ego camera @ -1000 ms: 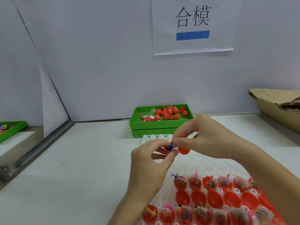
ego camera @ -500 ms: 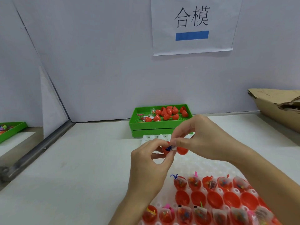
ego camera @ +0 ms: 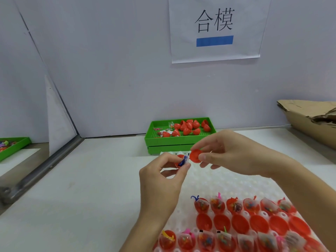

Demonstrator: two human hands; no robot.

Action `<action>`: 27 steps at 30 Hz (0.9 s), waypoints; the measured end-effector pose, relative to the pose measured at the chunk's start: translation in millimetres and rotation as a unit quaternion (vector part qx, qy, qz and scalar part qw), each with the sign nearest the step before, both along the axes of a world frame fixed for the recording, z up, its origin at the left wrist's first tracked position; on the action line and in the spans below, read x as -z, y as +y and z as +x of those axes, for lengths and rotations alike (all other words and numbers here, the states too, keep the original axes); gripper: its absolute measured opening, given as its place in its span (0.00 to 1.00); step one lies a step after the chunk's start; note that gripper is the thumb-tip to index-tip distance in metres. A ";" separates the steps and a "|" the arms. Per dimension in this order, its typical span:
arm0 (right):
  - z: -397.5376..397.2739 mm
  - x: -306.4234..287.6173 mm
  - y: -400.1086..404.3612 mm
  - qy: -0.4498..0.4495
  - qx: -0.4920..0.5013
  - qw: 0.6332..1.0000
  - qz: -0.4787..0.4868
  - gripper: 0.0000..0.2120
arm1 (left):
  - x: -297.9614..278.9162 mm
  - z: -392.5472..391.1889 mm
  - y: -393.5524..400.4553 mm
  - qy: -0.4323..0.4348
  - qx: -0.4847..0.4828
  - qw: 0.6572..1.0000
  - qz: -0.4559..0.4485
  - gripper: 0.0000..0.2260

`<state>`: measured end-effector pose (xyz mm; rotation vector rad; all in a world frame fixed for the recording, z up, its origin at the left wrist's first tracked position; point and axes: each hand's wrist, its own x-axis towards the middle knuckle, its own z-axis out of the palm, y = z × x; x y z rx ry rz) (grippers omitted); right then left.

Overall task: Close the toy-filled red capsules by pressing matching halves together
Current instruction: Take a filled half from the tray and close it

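My left hand pinches a red capsule half with a blue toy and a small white packet sticking out of it. Just to its right, my right hand pinches an empty red capsule half by its rim, its hollow side turned toward me. A small gap separates the two halves. Both are held above the far end of a white dimpled tray. Near me, that tray holds rows of red halves, some toy-filled and one row empty.
A green tray with loose red capsule halves and a few toys stands at the back by the wall. A torn cardboard box is at the right. Another green tray sits far left beyond a metal rail.
The two halves were held close together before. Now my right hand has drawn the empty half slightly up and right, away from the filled half, and tilted its hollow toward me.
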<state>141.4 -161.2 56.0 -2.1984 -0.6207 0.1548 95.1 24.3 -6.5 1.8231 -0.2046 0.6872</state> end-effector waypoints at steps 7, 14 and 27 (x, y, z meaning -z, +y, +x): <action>-0.8 6.1 7.7 -0.074 -0.009 0.996 0.058 0.11 | 0.6 1.0 -0.3 0.020 0.015 0.999 -0.046 0.06; -1.5 10.7 15.6 -0.115 0.021 0.991 0.064 0.08 | 0.4 0.6 0.4 0.002 -0.005 1.000 -0.025 0.04; -0.4 7.1 8.8 -0.033 -0.012 0.991 0.130 0.10 | -1.0 0.0 -0.8 -0.014 -0.017 1.000 -0.008 0.05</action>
